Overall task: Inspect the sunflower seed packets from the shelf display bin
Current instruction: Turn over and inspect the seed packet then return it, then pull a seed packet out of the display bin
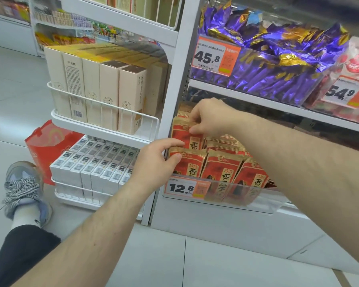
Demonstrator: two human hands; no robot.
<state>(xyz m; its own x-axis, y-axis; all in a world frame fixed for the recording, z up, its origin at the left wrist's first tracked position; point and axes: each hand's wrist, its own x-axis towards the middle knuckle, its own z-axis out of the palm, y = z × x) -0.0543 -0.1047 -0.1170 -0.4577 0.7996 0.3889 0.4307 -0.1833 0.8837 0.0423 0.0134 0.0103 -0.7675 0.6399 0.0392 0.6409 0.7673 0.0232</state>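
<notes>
Head view, my hands: right hand [207, 119] pinches a raised sunflower seed packet [184, 135] above the clear display bin [236, 195] on the low shelf; left hand [155, 156] grips a front-row packet [190, 164] near the price tag [179, 188].

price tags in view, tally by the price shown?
45.8 price tag: 1
54.9 price tag: 1
12.8 price tag: 1
Total: 3
</notes>
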